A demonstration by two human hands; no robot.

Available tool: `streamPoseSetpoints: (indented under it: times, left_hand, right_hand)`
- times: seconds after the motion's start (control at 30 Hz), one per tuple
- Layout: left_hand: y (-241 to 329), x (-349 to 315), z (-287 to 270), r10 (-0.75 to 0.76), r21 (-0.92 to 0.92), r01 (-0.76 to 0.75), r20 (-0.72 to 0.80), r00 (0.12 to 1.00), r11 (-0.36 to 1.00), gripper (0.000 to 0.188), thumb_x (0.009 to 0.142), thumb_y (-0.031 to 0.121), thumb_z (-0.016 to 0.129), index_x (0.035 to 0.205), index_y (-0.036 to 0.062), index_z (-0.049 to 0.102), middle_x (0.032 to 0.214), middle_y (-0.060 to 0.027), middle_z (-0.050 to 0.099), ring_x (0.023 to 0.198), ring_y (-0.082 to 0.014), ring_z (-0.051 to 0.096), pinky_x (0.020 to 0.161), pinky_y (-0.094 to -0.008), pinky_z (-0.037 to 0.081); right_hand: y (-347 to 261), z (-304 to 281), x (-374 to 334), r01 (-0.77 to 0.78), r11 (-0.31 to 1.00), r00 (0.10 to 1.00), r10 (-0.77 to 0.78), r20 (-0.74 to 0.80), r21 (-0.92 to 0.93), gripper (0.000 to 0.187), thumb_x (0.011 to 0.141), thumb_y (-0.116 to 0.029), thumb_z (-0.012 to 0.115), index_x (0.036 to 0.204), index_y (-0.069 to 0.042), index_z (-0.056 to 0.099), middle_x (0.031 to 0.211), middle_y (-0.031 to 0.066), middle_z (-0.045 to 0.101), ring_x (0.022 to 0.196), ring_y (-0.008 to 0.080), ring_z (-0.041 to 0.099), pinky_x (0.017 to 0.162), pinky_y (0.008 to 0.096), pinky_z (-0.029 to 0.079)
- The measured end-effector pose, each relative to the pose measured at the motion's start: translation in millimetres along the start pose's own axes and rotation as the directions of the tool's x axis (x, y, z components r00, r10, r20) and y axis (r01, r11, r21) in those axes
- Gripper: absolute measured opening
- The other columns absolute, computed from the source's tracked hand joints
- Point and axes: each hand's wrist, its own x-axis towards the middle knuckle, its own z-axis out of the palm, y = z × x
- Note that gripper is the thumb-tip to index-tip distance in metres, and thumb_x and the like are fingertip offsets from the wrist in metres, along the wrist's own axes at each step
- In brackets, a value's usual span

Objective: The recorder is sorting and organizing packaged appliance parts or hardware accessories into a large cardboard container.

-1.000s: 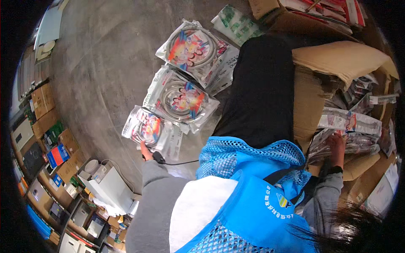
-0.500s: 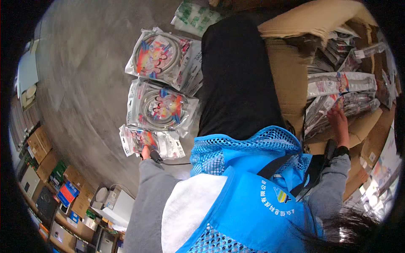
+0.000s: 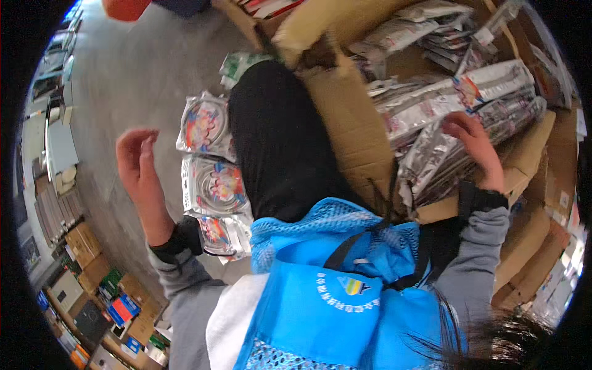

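Note:
My left hand (image 3: 137, 165) is raised over the grey floor with its fingers curled loosely and nothing in it. To its right lie three silver packets with round colourful discs (image 3: 213, 185) in a row beside my black trouser leg (image 3: 277, 142). My right hand (image 3: 473, 145) rests palm down on a stack of shiny silver packets (image 3: 444, 123) inside an open cardboard box (image 3: 351, 129); its fingers press the top packets. Whether it grips one I cannot tell. I wear a blue mesh vest (image 3: 333, 290) over grey sleeves.
More brown cartons (image 3: 536, 246) stand at the right and another open one (image 3: 259, 12) at the top. A green-and-white packet (image 3: 237, 65) lies on the concrete floor (image 3: 123, 80). Shelves and stacked boxes (image 3: 80, 246) line the left rim.
My left hand has lifted off the lowest disc packet and risen with fingers apart. My right hand moved up onto the silver packets in the box. The view has swung down and closer.

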Motion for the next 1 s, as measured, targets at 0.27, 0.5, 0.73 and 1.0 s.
streamPoseSetpoints:
  times: [0.27, 0.5, 0.73, 1.0]
  left_hand:
    - [183, 60, 250, 0.437, -0.176, -0.530, 0.795, 0.420, 0.829, 0.018, 0.078, 0.012, 0.050, 0.093, 0.0017, 0.051, 0.086, -0.0099, 0.056, 0.081, -0.0187, 0.054, 0.073, -0.0299, 0.042]
    - [84, 100, 432, -0.089, 0.256, -0.662, 0.957, 0.275, 0.704, 0.027, 0.069, 0.025, 0.057, 0.073, -0.0011, 0.057, 0.067, -0.0137, 0.059, 0.061, -0.0249, 0.055, 0.056, -0.0375, 0.042]
    - [7, 64, 449, -0.461, 0.464, -0.578, 0.872, 0.165, 0.671, 0.059, 0.065, 0.041, 0.065, 0.105, -0.0005, 0.054, 0.100, -0.0138, 0.058, 0.091, -0.0230, 0.053, 0.078, -0.0345, 0.040]
    - [-13, 91, 457, -0.495, 0.339, -0.660, 0.867, -0.057, 0.671, 0.049, 0.064, 0.042, 0.066, 0.088, -0.0005, 0.059, 0.079, -0.0121, 0.059, 0.075, -0.0224, 0.056, 0.065, -0.0348, 0.042]
  right_hand:
    - [-1, 32, -16, 0.383, 0.875, 0.918, -0.324, 0.229, -0.295, 0.022, 0.082, -0.016, 0.049, 0.097, 0.000, 0.052, 0.090, 0.0157, 0.058, 0.085, 0.0303, 0.055, 0.075, 0.0350, 0.043]
    - [0, 47, -14, 0.405, 0.830, 0.906, -0.308, 0.290, -0.384, 0.022, 0.077, -0.020, 0.049, 0.088, -0.001, 0.053, 0.080, 0.0186, 0.057, 0.076, 0.0353, 0.055, 0.068, 0.0415, 0.043]
    - [0, 51, -17, 0.369, 0.838, 0.928, -0.312, 0.203, -0.402, 0.022, 0.075, -0.019, 0.048, 0.087, -0.001, 0.053, 0.075, 0.0175, 0.056, 0.074, 0.0345, 0.056, 0.065, 0.0430, 0.045]
    - [6, 53, -12, 0.331, 0.840, 0.944, -0.297, 0.146, -0.430, 0.018, 0.074, -0.015, 0.047, 0.083, 0.000, 0.052, 0.073, 0.0168, 0.055, 0.071, 0.0345, 0.056, 0.063, 0.0433, 0.045]
